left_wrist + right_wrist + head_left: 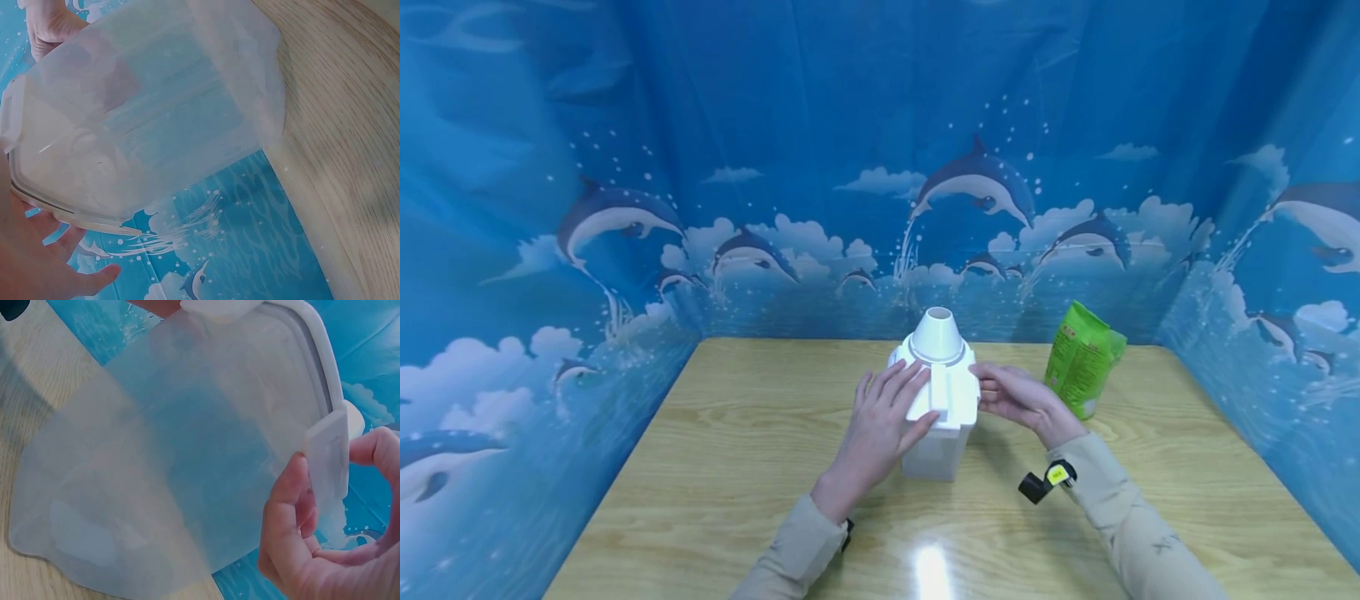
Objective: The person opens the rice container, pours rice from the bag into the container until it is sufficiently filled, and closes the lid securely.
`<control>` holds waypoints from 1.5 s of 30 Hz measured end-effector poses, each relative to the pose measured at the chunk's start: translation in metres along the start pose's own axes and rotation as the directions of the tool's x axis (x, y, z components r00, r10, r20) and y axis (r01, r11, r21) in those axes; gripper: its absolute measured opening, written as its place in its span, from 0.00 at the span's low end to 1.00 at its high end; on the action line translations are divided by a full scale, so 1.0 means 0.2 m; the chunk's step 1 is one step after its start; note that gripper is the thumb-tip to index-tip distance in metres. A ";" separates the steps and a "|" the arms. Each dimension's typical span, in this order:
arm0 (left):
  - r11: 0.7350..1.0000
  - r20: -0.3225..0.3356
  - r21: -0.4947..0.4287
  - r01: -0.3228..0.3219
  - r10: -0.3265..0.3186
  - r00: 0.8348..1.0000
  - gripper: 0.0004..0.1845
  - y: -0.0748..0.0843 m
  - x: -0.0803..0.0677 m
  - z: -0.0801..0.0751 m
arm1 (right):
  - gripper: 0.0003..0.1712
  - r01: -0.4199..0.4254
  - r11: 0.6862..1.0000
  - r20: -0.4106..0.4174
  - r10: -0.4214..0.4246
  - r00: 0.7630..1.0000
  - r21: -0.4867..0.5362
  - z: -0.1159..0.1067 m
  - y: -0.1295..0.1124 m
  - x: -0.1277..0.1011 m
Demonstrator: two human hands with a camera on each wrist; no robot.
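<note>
— So, where is the container (942,408) from where you stand?

— Upright near the middle of the wooden table (715,467), its long axis vertical. It is a translucent tub with a white lid (943,383), and a white cone-shaped spout (937,336) rises from the lid. It sits straight ahead of the person, between both hands.

— Which hand is closer to it?

— Both touch it. The left hand (883,425) lies flat against the lid's near left side, fingers straight and spread, pressing rather than gripping. The right hand (1018,398) comes in from the right; in the right wrist view its thumb (284,500) and a curled forefinger pinch the white latch tab (328,459) at the lid's edge.

— So the latch is on the right of the tub?

— Yes, on the right side of the lid, the tab hanging down along the wall.

— Anything crowding them?

— A green packet (1082,360) stands behind and to the right, apart from the right hand and from the tub. A blue curtain with dolphins (977,179) closes in three sides. Nothing lies between the hands and the lid.

— Is there anything inside?

— I cannot tell; the walls are cloudy.
</note>
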State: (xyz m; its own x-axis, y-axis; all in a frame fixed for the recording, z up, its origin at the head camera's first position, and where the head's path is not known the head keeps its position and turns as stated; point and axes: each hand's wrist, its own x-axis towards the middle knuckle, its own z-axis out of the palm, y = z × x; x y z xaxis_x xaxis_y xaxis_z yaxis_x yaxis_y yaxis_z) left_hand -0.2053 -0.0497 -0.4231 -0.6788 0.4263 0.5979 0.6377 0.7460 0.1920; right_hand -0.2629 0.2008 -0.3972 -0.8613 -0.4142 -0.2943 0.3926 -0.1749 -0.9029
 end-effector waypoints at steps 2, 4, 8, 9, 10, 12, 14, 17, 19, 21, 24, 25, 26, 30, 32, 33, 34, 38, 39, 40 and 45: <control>1.000 -0.007 -0.003 -0.004 0.004 1.000 0.36 0.00 0.00 0.00 | 0.15 -0.004 1.000 -0.003 0.004 1.000 -0.005 0.00 0.00 0.00; 1.000 -0.014 -0.005 -0.008 0.008 1.000 0.36 0.00 0.00 0.00 | 0.15 -0.008 1.000 -0.003 0.008 1.000 -0.011 0.00 0.00 0.00; 1.000 -0.029 -0.007 -0.016 0.015 0.999 0.35 0.00 0.00 0.00 | 0.15 -0.012 1.000 0.003 0.012 1.000 -0.010 0.00 0.00 0.01; 1.000 -0.031 -0.009 -0.016 0.016 0.999 0.35 0.00 0.00 0.00 | 0.15 -0.013 1.000 0.005 0.013 1.000 -0.008 0.00 0.00 0.01; 1.000 -0.030 -0.010 -0.016 0.016 0.999 0.35 0.00 0.00 0.00 | 0.15 -0.013 1.000 0.009 0.013 1.000 -0.007 -0.01 0.00 0.01; 1.000 -0.021 -0.011 -0.012 0.012 1.000 0.35 0.00 0.00 0.00 | 0.14 -0.011 1.000 0.018 0.011 1.000 -0.007 -0.01 0.00 0.01; 1.000 -0.011 -0.009 -0.009 0.009 1.000 0.34 0.00 0.00 -0.01 | 0.14 -0.007 1.000 0.025 0.007 1.000 -0.012 -0.01 0.00 0.01; 1.000 0.003 -0.007 -0.007 0.007 1.000 0.33 0.00 0.00 -0.01 | 0.13 -0.001 1.000 0.035 0.002 0.999 -0.026 -0.02 0.01 0.02; 1.000 0.007 -0.007 -0.008 0.008 1.000 0.32 0.00 0.00 -0.01 | 0.13 -0.001 0.999 0.037 0.002 0.999 -0.034 -0.03 0.01 0.02; 1.000 0.006 -0.007 -0.010 0.010 1.000 0.32 0.00 0.00 -0.01 | 0.12 0.004 0.999 0.044 -0.002 0.999 -0.038 -0.03 0.01 0.02; 1.000 0.002 -0.007 -0.010 0.010 1.000 0.33 0.00 0.00 -0.01 | 0.12 0.005 0.999 0.042 -0.003 0.999 -0.043 -0.03 0.01 0.02; 1.000 0.001 -0.007 -0.009 0.009 1.000 0.34 0.00 0.00 -0.01 | 0.12 0.005 0.999 0.042 -0.003 0.999 -0.044 -0.03 0.01 0.02; 1.000 0.001 -0.007 -0.009 0.009 1.000 0.34 0.00 0.00 -0.01 | 0.11 0.007 0.999 0.046 -0.005 0.999 -0.045 -0.03 0.01 0.02; 1.000 0.008 -0.006 -0.005 0.005 1.000 0.35 0.00 0.00 -0.01 | 0.12 0.004 0.999 0.046 -0.002 0.999 -0.040 -0.04 0.02 0.02; 1.000 0.012 -0.007 -0.004 0.004 1.000 0.34 0.00 0.00 -0.01 | 0.13 0.003 0.999 0.048 -0.001 0.999 -0.034 -0.04 0.02 0.02; 1.000 0.014 -0.007 -0.004 0.004 1.000 0.34 0.00 0.00 0.00 | 0.13 0.001 1.000 0.044 0.001 0.999 -0.031 -0.04 0.02 0.02; 1.000 0.016 -0.008 -0.003 0.003 1.000 0.33 0.00 0.00 0.00 | 0.13 0.000 1.000 0.040 0.001 0.999 -0.023 -0.03 0.01 0.02; 1.000 0.014 -0.006 -0.008 0.008 1.000 0.33 0.00 0.00 0.00 | 0.09 0.019 0.999 -0.007 -0.019 1.000 -0.029 -0.01 0.00 0.01; 1.000 0.011 -0.006 -0.007 0.007 1.000 0.33 0.00 0.00 0.00 | 0.08 0.025 0.999 -0.019 -0.026 0.999 -0.040 0.00 0.00 0.00; 1.000 0.007 -0.004 -0.008 0.008 1.000 0.33 0.00 0.00 -0.01 | 0.08 0.032 0.998 -0.029 -0.033 0.999 -0.051 0.00 0.00 0.00; 1.000 0.001 -0.002 -0.011 0.011 1.000 0.32 0.00 0.00 -0.01 | 0.11 0.057 0.990 -0.062 -0.065 0.996 -0.130 0.01 0.01 -0.01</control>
State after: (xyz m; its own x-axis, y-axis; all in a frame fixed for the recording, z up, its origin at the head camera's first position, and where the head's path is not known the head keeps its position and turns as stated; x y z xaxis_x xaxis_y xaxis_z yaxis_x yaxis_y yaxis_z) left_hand -0.2053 -0.0506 -0.4216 -0.6723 0.4350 0.5990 0.6455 0.7406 0.1866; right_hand -0.2600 0.1989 -0.3967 -0.9033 -0.3458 -0.2538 0.2980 -0.0805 -0.9512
